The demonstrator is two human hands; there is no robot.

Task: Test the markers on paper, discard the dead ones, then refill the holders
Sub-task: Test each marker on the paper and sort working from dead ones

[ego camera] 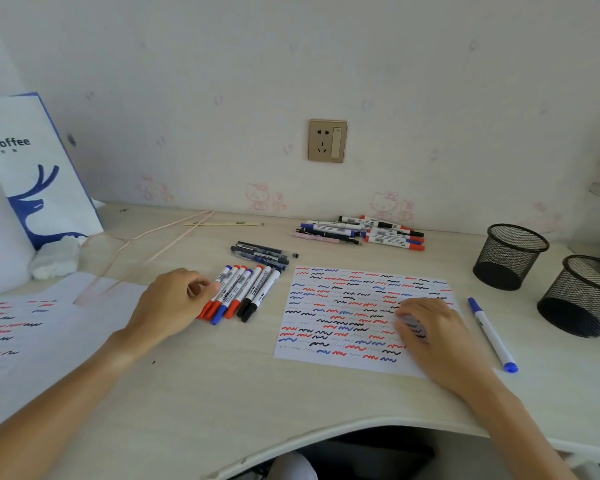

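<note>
Left hand (174, 303) down on the desk (222, 393), fingers curled in against the row of markers (243, 294), fingertips touching the leftmost barrel; whether anything is actually pinched, impossible to tell. Right hand (430, 334) flat on the test sheet (343, 313), fingers loosely bent, pressing the paper near its right edge, holding nothing.

Row of markers lying side by side between the hands, caps toward the near edge: red, blue and black. Test sheet crowded with red, blue and black squiggles, some faint and grey. Just right of the sheet, a lone blue marker (492, 334), lying capped and apart from the right hand.

Further back, a small bundle of dark pens (262, 254) just behind the row. Beyond that, near the wall, a second pile of markers (364, 232), mixed caps. Over on the right, two black mesh holders (510, 256), upright, side by side, nothing visible inside.

Far left, another scribbled sheet (25, 327), partly under a pale wire hanger (146, 244). Behind that, a white and blue coffee bag (32, 161) leaning against the wall. Straight ahead on the wall, a gold socket plate (327, 141).
</note>
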